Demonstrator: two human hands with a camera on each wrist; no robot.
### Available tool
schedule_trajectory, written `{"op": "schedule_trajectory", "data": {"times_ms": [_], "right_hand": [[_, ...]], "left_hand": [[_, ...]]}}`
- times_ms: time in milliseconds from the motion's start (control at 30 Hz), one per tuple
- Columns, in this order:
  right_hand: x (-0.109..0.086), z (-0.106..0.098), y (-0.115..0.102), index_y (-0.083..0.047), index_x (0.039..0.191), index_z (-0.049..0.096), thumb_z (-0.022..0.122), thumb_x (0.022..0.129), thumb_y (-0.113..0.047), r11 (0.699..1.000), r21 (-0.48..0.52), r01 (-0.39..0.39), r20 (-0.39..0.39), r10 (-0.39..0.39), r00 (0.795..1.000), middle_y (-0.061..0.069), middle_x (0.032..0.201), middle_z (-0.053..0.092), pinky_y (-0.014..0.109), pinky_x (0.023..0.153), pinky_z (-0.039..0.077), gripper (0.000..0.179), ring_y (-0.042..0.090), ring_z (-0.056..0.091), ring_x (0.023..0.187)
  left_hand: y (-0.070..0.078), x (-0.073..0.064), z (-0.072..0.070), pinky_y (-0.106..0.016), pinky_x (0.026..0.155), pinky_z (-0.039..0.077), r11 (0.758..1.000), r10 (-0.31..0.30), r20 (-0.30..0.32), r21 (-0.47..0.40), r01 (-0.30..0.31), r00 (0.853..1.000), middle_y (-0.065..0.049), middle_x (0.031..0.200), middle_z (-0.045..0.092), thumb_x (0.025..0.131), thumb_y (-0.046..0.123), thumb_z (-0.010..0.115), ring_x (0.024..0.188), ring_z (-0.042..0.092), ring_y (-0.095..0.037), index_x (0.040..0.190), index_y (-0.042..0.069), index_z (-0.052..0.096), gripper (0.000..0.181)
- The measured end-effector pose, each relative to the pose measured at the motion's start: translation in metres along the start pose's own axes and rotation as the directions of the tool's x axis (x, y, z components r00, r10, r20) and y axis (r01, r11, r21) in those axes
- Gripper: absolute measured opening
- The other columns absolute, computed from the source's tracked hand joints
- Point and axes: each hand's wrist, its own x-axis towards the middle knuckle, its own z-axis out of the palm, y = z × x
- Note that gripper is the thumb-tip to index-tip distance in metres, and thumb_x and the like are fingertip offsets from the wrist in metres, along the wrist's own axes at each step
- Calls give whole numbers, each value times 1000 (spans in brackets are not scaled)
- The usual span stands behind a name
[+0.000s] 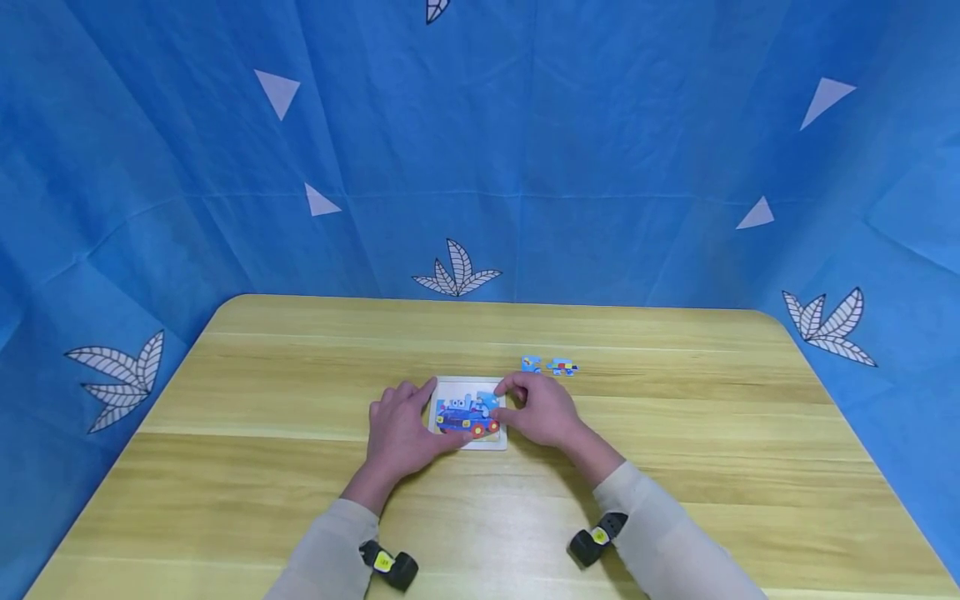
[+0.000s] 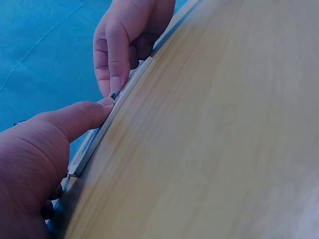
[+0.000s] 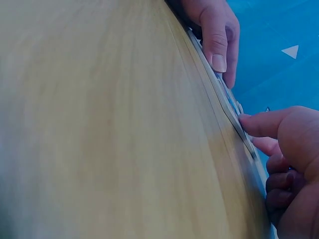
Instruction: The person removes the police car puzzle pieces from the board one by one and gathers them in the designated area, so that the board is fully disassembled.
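Observation:
A small jigsaw puzzle in a white frame (image 1: 468, 446) lies on the table, its picture a blue vehicle with red wheels. My left hand (image 1: 402, 431) is spread at the frame's left side, with the index finger at the upper left corner and the thumb reaching over the lower edge. At the right side, my right hand (image 1: 545, 408) pinches a light blue puzzle piece (image 1: 487, 401) between thumb and index finger, over the picture. Its other fingers are curled under, as the right wrist view shows. Part of the piece is hidden by the fingertips.
Two loose puzzle pieces lie behind the right hand: a blue one (image 1: 529, 363) and a multicoloured one (image 1: 562, 367). The wooden table (image 1: 300, 483) reaches back to a blue cloth (image 1: 600, 167) with white leaf and triangle prints. A black camera is strapped on each wrist.

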Motion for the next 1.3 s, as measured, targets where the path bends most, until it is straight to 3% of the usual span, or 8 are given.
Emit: {"op": "schedule_trajectory", "data": {"times_ms": [167, 400, 1300], "right_hand": [[-4, -2, 6, -16, 100, 73, 85, 81, -21, 998, 56, 27, -14, -27, 1000, 1, 73, 47, 35, 66, 36, 23, 18, 43, 69], [-11, -8, 15, -14, 101, 73, 85, 81, -16, 996, 61, 70, -33, -68, 997, 1, 71, 44, 35, 66, 36, 24, 17, 41, 67], [-34, -42, 48, -13, 99, 73, 85, 81, -18, 999, -1, 45, -103, -45, 994, -1, 68, 37, 34, 64, 33, 22, 15, 36, 63]], "left_hand": [[-1, 0, 0, -45, 87, 31, 1000, 0, -3, -5, 0, 1000, -10, 119, 56, 64, 73, 78, 103, 46, -28, 146, 9, 53, 107], [0, -1, 0, -45, 87, 31, 1000, -5, 2, -8, 5, 1000, -10, 120, 56, 64, 73, 79, 104, 46, -28, 147, 10, 52, 107], [1, 0, 0, -46, 87, 31, 1000, -14, -2, -6, 14, 1000, -11, 118, 56, 64, 70, 80, 102, 46, -28, 147, 9, 52, 106]]}}
